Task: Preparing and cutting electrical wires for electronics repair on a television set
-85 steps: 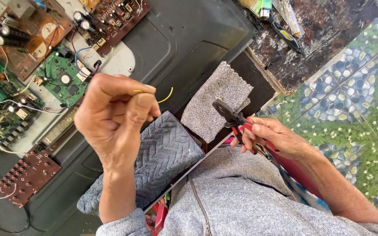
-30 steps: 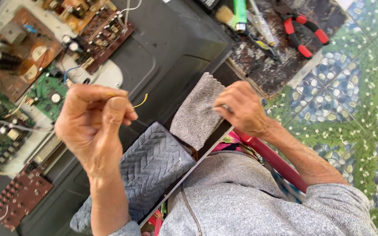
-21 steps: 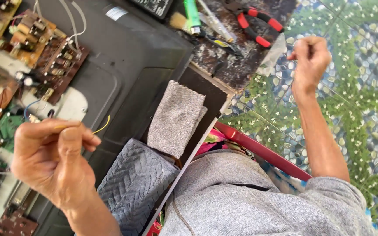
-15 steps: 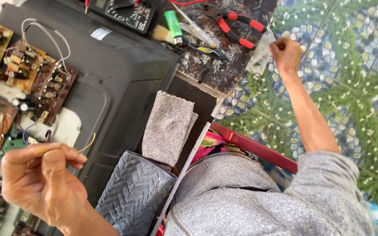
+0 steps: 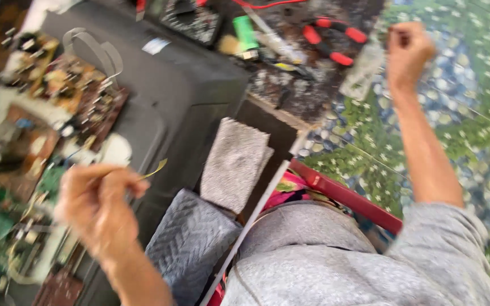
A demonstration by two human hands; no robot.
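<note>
1. While the view is blurred, the left hand (image 5: 94, 207) shows as pinched shut on a thin yellow wire (image 5: 155, 169), whose bent end pokes out over the dark plastic casing (image 5: 188, 96).
2. Right hand (image 5: 406, 51) is raised beyond the worktop (image 5: 307, 90), curled closed; what it grips, if anything, I cannot tell.
3. Red-handled pliers (image 5: 336, 42) lie just beside it on the scuffed surface.
4. Two grey woven cloths (image 5: 235, 164) rest near the wire; circuit boards (image 5: 63, 90) crowd the left.
</note>
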